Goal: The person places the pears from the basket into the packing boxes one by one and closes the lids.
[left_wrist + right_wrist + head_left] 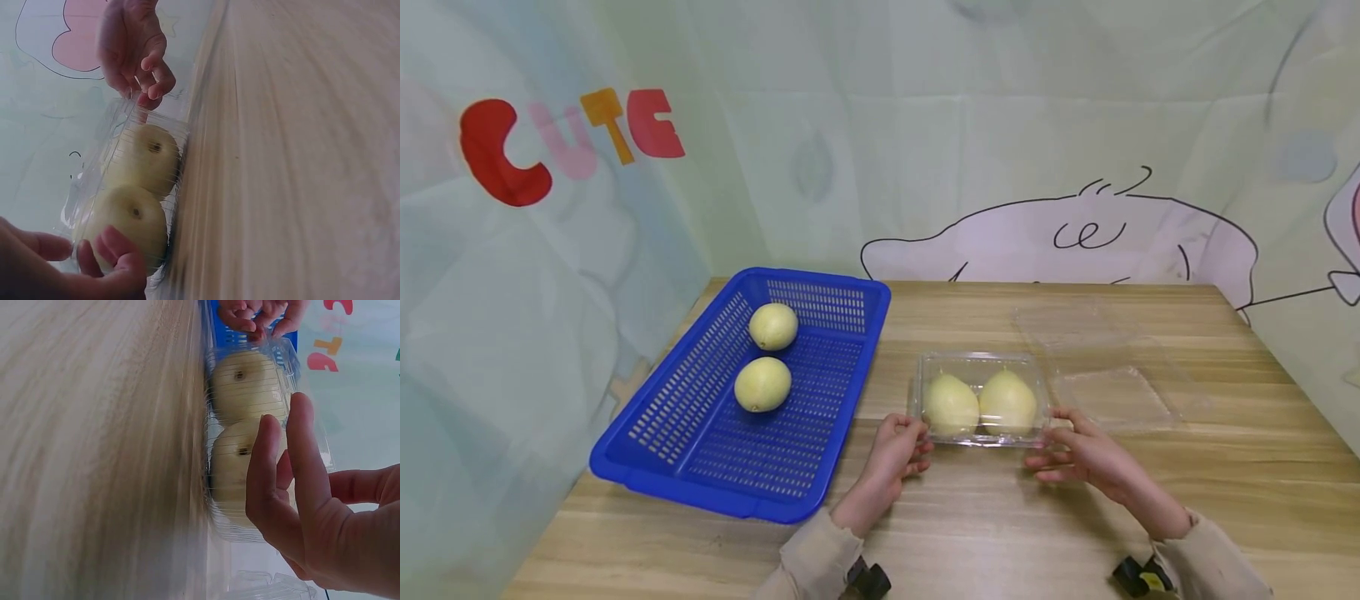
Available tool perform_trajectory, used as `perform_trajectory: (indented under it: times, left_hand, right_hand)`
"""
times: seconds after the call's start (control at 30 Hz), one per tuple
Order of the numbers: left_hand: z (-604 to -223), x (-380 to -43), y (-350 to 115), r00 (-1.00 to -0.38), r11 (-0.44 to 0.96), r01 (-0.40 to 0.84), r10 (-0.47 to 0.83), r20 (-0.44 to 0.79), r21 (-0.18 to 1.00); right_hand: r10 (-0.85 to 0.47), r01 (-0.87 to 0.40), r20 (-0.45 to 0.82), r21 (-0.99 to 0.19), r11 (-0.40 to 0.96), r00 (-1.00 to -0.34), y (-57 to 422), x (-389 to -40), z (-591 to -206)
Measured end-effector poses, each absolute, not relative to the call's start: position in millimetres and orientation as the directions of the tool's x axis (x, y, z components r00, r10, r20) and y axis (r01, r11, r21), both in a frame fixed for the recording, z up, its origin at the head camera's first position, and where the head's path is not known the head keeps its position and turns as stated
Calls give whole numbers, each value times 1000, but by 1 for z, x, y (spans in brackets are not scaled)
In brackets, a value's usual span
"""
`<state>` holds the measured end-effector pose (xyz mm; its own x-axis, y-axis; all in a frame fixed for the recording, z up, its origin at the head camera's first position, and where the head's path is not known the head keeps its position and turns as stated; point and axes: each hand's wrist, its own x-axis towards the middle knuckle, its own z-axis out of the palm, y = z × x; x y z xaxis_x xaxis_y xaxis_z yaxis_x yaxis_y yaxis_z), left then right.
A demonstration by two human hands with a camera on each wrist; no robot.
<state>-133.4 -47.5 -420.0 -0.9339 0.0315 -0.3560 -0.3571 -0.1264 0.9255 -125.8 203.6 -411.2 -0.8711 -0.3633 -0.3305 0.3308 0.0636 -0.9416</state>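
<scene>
A clear plastic clamshell box (981, 358) sits on the table with its lid down over two pale yellow pears (1008, 403), side by side with stems pointing away from me. My left hand (892, 460) pinches the near left corner of the box's rim between thumb and fingers. At the near right corner, my right hand (1088, 457) pinches the rim, its other fingers spread below. The right wrist view shows the right fingers (310, 456) in front of the ribbed side, partly hiding one pear (234, 459).
To the left stands a blue plastic basket (868, 367) with two more pale yellow pears (763, 384) inside. Behind and right of the box, an open, empty clear clamshell box (1116, 396) lies on the wooden table (1247, 483). A printed curtain (820, 125) hangs along the table's back and left.
</scene>
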Motion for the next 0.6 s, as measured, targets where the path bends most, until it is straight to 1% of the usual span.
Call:
perform_trajectory:
  times: [0.6]
  left_hand:
    - [-419,-134,-49,-931,-132,-364,40,-362,922]
  right_hand:
    - [-354,350,-355,-933,81,-865,203,-127,-413]
